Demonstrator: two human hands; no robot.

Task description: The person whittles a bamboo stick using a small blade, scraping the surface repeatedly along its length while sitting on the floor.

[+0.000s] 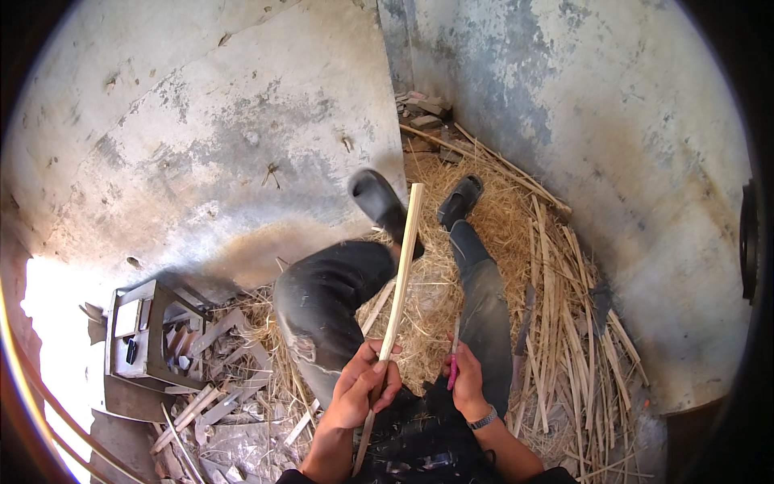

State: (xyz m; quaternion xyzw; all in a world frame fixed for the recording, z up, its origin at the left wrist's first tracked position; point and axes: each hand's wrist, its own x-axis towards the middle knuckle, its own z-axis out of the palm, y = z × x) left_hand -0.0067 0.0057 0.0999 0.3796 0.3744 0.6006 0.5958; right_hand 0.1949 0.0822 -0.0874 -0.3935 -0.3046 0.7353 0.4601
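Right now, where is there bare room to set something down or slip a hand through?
An open gap lies between the left hand and right hand. On the floor, a patch at lower right looks mostly bare, bordered by strips and the right wall. Straw crowds between the legs; scraps fill the left, beside the wooden frame.

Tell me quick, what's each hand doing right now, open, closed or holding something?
Left hand: closed, holding a pale strip.
Right hand: closed, holding a pink-handled tool.
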